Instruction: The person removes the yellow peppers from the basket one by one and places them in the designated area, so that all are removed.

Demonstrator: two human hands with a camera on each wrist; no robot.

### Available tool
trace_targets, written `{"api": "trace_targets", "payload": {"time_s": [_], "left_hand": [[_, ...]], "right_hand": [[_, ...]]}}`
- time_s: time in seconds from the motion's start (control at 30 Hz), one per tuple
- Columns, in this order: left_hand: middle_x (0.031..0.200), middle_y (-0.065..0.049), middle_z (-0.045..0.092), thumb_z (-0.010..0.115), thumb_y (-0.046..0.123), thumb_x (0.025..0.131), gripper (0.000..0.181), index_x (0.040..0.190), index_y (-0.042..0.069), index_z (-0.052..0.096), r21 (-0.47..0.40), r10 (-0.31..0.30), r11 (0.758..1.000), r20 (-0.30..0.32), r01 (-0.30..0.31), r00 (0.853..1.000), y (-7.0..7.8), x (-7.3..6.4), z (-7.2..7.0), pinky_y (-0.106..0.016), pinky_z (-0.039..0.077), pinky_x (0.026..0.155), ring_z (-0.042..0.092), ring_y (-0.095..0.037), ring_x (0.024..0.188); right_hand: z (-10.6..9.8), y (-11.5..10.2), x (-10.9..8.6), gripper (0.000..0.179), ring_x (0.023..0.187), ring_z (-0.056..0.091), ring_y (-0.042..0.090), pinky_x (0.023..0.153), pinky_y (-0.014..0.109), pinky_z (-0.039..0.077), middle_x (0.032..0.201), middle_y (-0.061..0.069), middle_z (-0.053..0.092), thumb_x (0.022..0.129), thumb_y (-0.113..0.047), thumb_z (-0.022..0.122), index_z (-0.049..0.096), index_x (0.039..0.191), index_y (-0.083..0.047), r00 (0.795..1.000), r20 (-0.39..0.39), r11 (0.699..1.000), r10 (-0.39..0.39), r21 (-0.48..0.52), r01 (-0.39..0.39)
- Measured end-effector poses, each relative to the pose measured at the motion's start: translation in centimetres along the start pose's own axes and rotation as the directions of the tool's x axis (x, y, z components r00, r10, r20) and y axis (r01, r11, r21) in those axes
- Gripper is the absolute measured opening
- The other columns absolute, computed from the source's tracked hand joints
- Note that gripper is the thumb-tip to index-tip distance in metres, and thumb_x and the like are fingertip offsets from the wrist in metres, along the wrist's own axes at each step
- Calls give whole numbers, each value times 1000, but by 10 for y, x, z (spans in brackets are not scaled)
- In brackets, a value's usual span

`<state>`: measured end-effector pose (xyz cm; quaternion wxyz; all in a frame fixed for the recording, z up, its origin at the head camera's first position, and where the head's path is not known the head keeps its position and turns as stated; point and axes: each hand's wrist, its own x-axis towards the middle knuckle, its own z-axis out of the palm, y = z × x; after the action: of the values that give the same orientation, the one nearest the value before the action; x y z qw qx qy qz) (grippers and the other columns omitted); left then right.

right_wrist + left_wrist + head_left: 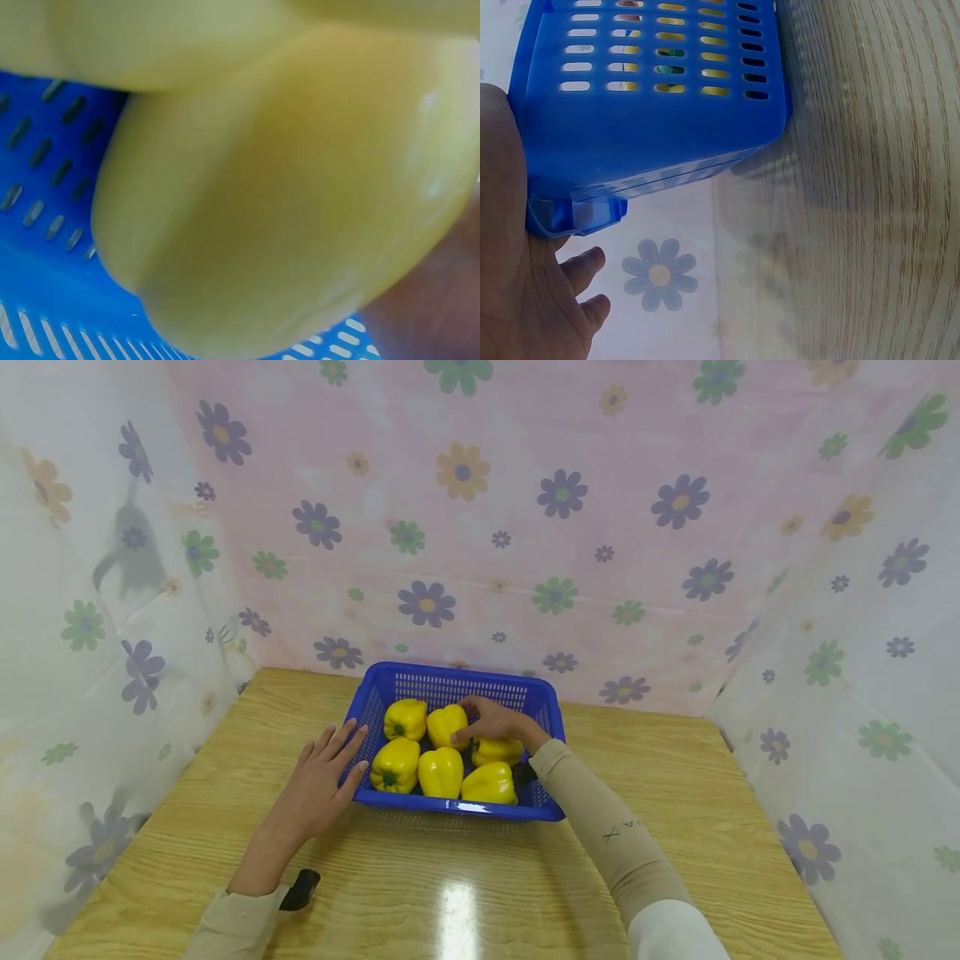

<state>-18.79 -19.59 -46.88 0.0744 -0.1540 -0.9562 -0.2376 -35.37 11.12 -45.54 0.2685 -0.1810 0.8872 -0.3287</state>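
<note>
1. The head view is bright and evenly lit, with soft light passing through the pale floral curtain (525,527).
2. A white glare patch sits on the table (459,910) near the front edge, pointing to a light overhead.
3. Shadows are faint; a dark shape shows through the left curtain.
4. The head view's edges bend from a wide lens.
5. The left wrist view is sharp, with curved wood grain and a soft shadow beside the basket (652,112).
6. The right wrist view is blurred: a pepper (285,195) fills it, too close to focus.
</note>
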Motion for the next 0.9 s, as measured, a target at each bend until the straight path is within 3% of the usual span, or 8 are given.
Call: {"api": "trace_targets", "payload": {"time_s": [0.37, 0.63, 0.9], "left_hand": [[167, -19, 24, 41, 36, 110, 57, 160, 9, 34, -5, 0, 1000, -2, 0, 1000, 2, -1, -1, -71, 14, 119, 16, -49, 153], [167, -19, 24, 41, 35, 110, 57, 160, 8, 33, -9, 0, 1000, 1, 0, 1000, 2, -1, -2, -72, 13, 119, 16, -49, 153], [167, -19, 24, 42, 35, 110, 57, 160, 9, 33, -4, -3, 1000, 6, 3, 1000, 2, 0, -1, -71, 14, 119, 16, -49, 153]], "right_hand": [[-1, 0, -1, 68, 135, 50, 31, 116, 52, 40, 147, 12, 52, 89, -29, 80, 48, 147, -15, 993, -26, 990, -113, 78, 115], [-3, 1, 0, 61, 132, 51, 30, 114, 52, 42, 144, 12, 53, 90, -25, 79, 51, 144, -17, 985, -65, 984, -158, 70, 162], [-6, 2, 1, 54, 128, 51, 31, 110, 50, 46, 142, 15, 53, 100, -20, 64, 47, 151, -17, 975, -52, 972, -215, 82, 219]]}}
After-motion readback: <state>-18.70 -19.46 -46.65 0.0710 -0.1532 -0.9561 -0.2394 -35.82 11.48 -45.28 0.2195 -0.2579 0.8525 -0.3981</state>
